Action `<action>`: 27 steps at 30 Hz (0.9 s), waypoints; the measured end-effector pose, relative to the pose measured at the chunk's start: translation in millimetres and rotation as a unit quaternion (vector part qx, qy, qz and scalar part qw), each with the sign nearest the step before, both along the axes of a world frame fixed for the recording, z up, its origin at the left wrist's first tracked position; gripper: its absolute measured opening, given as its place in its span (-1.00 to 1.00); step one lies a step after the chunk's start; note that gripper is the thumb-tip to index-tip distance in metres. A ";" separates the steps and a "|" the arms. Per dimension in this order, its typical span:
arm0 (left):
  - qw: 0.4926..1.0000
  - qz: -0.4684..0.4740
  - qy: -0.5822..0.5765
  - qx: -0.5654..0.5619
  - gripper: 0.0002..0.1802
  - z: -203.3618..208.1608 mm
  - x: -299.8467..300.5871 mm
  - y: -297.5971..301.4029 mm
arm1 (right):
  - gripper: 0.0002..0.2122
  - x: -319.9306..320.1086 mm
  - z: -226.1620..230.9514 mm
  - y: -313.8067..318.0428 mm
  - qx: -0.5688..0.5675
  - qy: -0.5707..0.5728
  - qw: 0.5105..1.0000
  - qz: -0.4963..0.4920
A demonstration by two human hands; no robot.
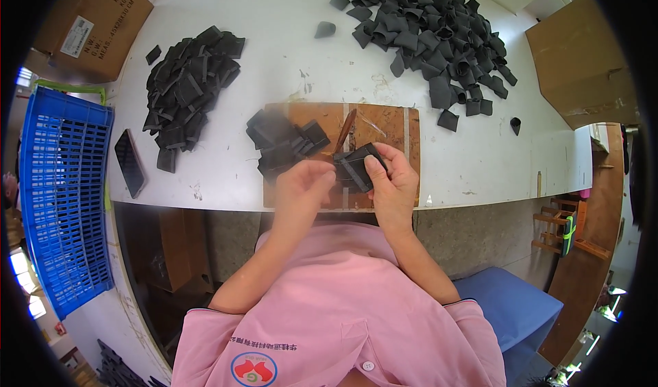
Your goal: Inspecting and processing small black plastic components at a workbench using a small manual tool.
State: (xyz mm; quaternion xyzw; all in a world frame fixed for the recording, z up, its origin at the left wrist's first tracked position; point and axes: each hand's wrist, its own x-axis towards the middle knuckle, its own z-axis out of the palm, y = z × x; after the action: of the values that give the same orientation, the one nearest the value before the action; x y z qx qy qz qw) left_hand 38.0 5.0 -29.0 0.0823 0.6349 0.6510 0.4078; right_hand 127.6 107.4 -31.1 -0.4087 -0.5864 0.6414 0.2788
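My right hand (pixel 395 187) grips a flat black fabric piece (pixel 356 170) with a lighter stripe across it, thumb on top. Close to its left edge, my left hand (pixel 303 187) has its fingers pinched together; whatever is between them is too small to make out. Both hands are over a brown board (pixel 394 121) at the table's front edge. Just beyond the held piece lies a slim, pointed reddish-brown tool (pixel 347 130), its near end hidden. A small pile of similar black pieces (pixel 281 140) lies on the board's left side, partly behind my left hand.
On the white table (pixel 274 58) are a pile of flat black pieces (pixel 188 89) at left and a larger heap of curled ones (pixel 432 30) at far right. A phone (pixel 129 163) lies at left. Cardboard boxes (pixel 96 27) flank the table; a blue crate (pixel 68 195) stands left.
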 end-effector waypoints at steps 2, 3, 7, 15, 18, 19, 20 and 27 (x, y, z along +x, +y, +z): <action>1.000 -0.004 -0.003 0.007 -0.90 2.0 1.0 1.5 | -0.82 4.3 0.2 5.1 -0.077 0.002 0.997 0.018; 1.000 -0.007 -0.005 0.015 -0.89 2.3 1.9 2.5 | -0.84 4.8 -2.1 5.6 -0.083 0.013 0.996 0.018; 0.997 0.002 0.075 0.027 -0.87 -3.5 7.9 8.0 | -0.85 4.3 -20.9 6.6 0.212 -0.009 0.977 0.002; 0.999 -0.026 -0.020 0.037 -0.88 -0.7 3.1 5.8 | -0.84 10.4 -10.4 10.3 -0.211 0.083 0.971 0.076; 0.997 -0.025 -0.050 0.051 -0.89 0.2 2.4 6.5 | -0.85 10.3 -7.9 9.3 -0.297 0.116 0.942 0.106; 0.997 -0.025 -0.050 0.051 -0.89 0.9 1.6 5.9 | -0.85 9.9 -6.7 8.9 -0.332 0.124 0.929 0.109; 0.996 -0.028 -0.063 0.055 -0.90 1.7 0.8 5.2 | -0.85 10.1 -7.1 9.0 -0.332 0.125 0.929 0.108; 0.996 -0.037 -0.060 0.063 -0.93 2.1 -0.4 3.4 | -0.85 8.6 -5.1 2.2 -0.064 -0.014 0.989 0.133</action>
State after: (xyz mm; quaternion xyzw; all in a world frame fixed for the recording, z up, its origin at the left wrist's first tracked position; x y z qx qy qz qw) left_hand 37.7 8.5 -26.9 0.0921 0.5637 0.6777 0.4631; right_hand 136.2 109.6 -36.1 -0.3532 -0.5968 0.7033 0.1564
